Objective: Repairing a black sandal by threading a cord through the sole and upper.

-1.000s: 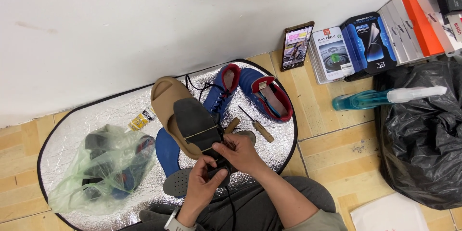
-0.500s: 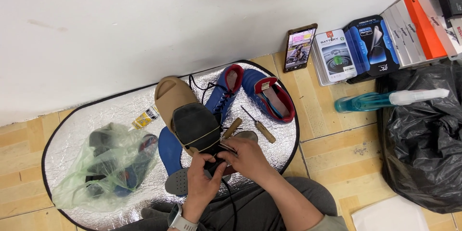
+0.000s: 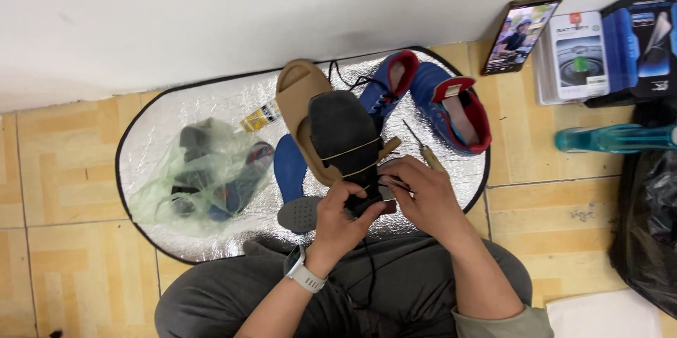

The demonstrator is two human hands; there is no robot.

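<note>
Head camera looks steeply down, close over the silver mat (image 3: 176,109).

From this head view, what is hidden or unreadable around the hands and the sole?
- Lower end of the black shoe sole: covered by the left hand and right hand.
- Small item pinched at the right hand's fingertips: too small to identify.
- Contents of the clear green plastic bag: blurred by the film.
- Teal spray bottle: cut off by the right edge.
</note>
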